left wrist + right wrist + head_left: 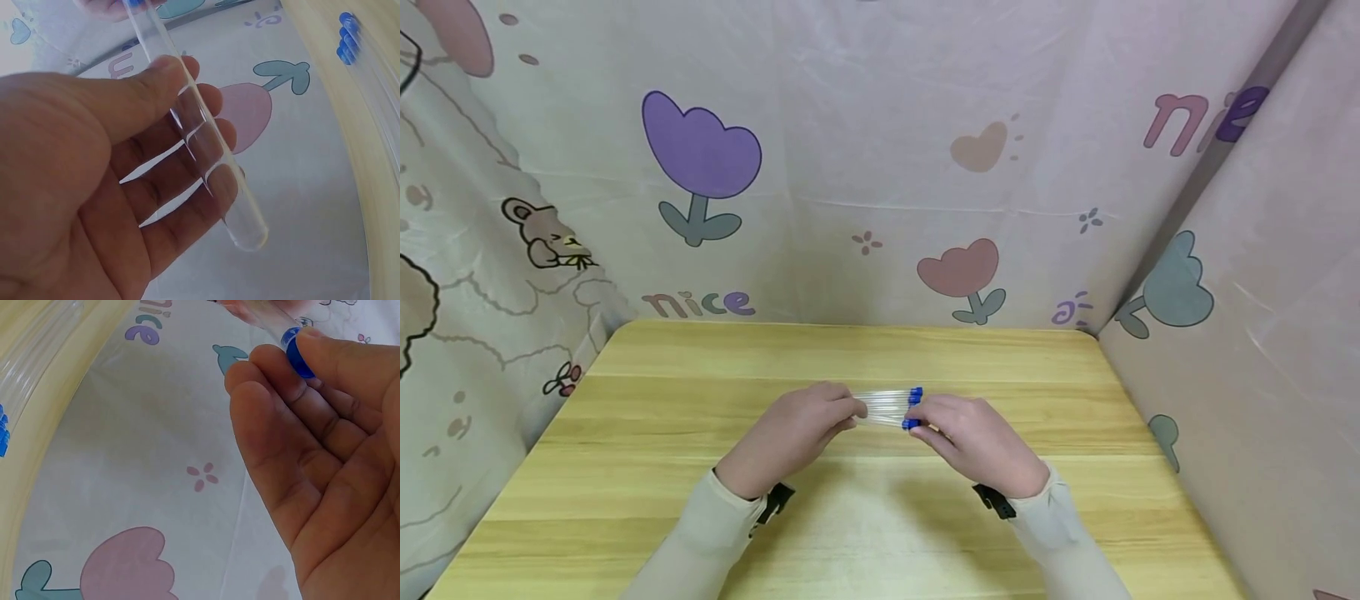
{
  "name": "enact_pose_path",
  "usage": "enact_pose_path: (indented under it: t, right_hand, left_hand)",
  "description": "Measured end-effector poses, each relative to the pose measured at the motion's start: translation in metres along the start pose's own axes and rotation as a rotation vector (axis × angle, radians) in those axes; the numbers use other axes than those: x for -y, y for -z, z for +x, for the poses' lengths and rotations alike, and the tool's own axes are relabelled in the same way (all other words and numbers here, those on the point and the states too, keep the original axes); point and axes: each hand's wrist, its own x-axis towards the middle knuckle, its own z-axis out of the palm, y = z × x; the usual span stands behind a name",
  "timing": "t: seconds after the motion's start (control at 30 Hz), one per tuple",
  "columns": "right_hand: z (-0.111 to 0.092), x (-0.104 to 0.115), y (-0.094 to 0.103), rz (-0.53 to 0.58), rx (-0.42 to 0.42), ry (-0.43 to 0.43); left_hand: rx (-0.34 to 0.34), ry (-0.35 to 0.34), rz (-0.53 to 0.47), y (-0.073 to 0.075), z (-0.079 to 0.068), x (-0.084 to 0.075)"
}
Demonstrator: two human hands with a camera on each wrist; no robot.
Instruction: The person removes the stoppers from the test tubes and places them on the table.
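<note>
Head view: cloth (835, 100) is biggest, pale and printed, rising behind the table's far edge and along its left and right sides. Table (850, 542) next: light wood grain, rounded far corners, near edge out of frame. White sleeves (688, 533) come in from the near edge, one per arm. Purple flower (700, 154) on the cloth, beyond the far edge, toward the far left corner; pink flower (958, 271) lower, right of the middle of that edge.

Both hands are over the middle of the surface, somewhat toward the far edge, facing each other. Left hand (808, 421) grips a tube: thumb on one side, fingers behind, seen through the clear wall. Right hand (973, 429) pinches the capped end of the same tube between thumb and fingers.

Row (883, 402) of clear tubes lies mid-surface, side by side, roughly parallel to the far edge, capped ends toward the right edge. Exact count unclear, hands cover part. Held tube (197, 125) is clear, rounded at the bottom end, apart from the row and on its near-edge side; height above the surface hard to tell. Black strap (775, 500) at each wrist. Smallest: held cap (297, 353), blue, under the right thumb, and row caps (347, 39), also blue, bunched together.
</note>
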Motion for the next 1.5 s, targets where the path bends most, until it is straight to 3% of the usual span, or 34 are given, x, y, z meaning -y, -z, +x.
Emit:
enact_pose_path:
  t: [0.4,0.9,1.13,1.5]
  right_hand:
    - [0.0002,-0.0003,-0.0042,0.036,-0.111,-0.079]
    - [0.0021,-0.0046,-0.0051,0.066,-0.126,0.06]
    - [0.0025,-0.0053,-0.0073,0.038,-0.199,0.055]
    - [0.0028,-0.0047,-0.0091,0.06,-0.219,0.032]
  left_hand:
    - [0.017,0.022,-0.029,-0.0005,-0.0004,-0.0028]
    - [-0.083,0.018,0.035,0.003,-0.0002,0.0008]
    - [-0.068,0.021,0.037,0.0038,0.0014,-0.0026]
    - [-0.054,0.025,0.009,0.0013,0.0003,-0.0036]
